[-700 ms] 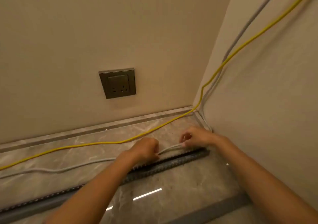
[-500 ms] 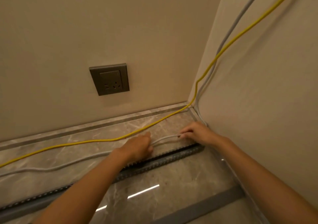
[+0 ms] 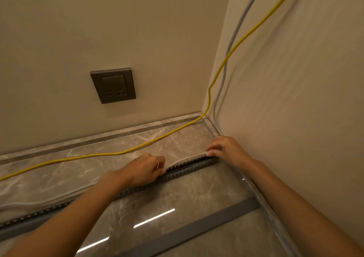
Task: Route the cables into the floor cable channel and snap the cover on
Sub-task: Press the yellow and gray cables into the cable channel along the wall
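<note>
A dark slotted cable channel (image 3: pixel 189 171) runs along the marble floor from the lower left towards the right wall. A grey cable (image 3: pixel 187 159) stretches between my hands, right at the channel's far upper edge. My left hand (image 3: pixel 145 169) pinches it near the channel's middle. My right hand (image 3: pixel 226 148) pinches it at the channel's right end, close to the corner. The grey cable carries on left over the floor (image 3: pixel 39 202) and climbs the right wall (image 3: pixel 234 39). A yellow cable (image 3: pixel 110 154) lies loose on the floor behind the channel and rises up the corner.
A flat grey cover strip (image 3: pixel 197 230) lies on the floor nearer to me, parallel to the channel. A dark wall socket (image 3: pixel 113 86) sits on the back wall above the skirting. The right wall (image 3: pixel 295 118) stands close beside my right arm.
Both hands have drawn the grey cable nearer to me, from the floor behind the channel onto the channel's upper edge. The yellow cable has stayed where it was.
</note>
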Demonstrator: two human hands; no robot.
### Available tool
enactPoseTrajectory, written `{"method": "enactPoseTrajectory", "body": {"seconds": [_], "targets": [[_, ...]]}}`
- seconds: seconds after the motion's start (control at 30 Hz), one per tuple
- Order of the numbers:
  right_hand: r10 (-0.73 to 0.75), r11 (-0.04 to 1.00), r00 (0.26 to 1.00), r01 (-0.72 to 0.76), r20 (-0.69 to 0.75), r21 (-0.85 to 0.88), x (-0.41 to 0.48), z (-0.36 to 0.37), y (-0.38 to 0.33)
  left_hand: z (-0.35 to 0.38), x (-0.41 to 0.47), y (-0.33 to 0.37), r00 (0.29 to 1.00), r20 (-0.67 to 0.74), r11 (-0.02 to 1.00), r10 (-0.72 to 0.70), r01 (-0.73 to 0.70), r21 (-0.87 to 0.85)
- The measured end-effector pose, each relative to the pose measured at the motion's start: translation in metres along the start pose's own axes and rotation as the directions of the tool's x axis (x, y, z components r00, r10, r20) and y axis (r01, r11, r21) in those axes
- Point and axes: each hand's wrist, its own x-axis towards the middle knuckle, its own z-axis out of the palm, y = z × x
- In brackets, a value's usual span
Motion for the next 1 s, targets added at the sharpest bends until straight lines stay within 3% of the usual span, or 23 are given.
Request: {"method": "enactPoseTrajectory", "body": {"seconds": [0.1, 0.27, 0.4, 0.63, 0.8, 1.0], "targets": [[0.057, 0.997, 0.998, -0.058, -0.013, -0.053, -0.008, 0.003, 0.007, 0.004, -0.002, 0.005, 0.999, 0.042, 0.999, -0.025, 0.023, 0.049], [0.078, 0.985, 0.997, -0.080, -0.017, -0.152, -0.014, 0.002, 0.016, 0.006, -0.004, 0.009, 1.000, -0.010, 0.982, -0.023, 0.025, 0.188], [0.127, 0.981, 0.990, -0.117, 0.055, -0.154, -0.013, 0.002, 0.014, 0.004, -0.006, 0.013, 0.999, 0.039, 0.962, -0.015, 0.004, 0.274], [0.221, 0.968, 0.975, -0.217, 0.012, -0.128, -0.007, 0.006, 0.007, 0.000, -0.012, 0.018, 0.989, 0.148, 0.826, 0.020, -0.100, 0.554], [0.277, 0.961, 0.958, -0.277, -0.070, 0.004, 0.008, 0.014, -0.003, 0.005, -0.016, 0.007, 0.999, -0.005, 0.823, -0.053, 0.046, 0.567], [0.183, 0.983, 0.983, -0.184, 0.018, 0.019, 0.031, 0.029, -0.015, -0.005, -0.013, -0.018, 0.972, -0.132, 0.818, -0.195, 0.236, 0.524]]}}
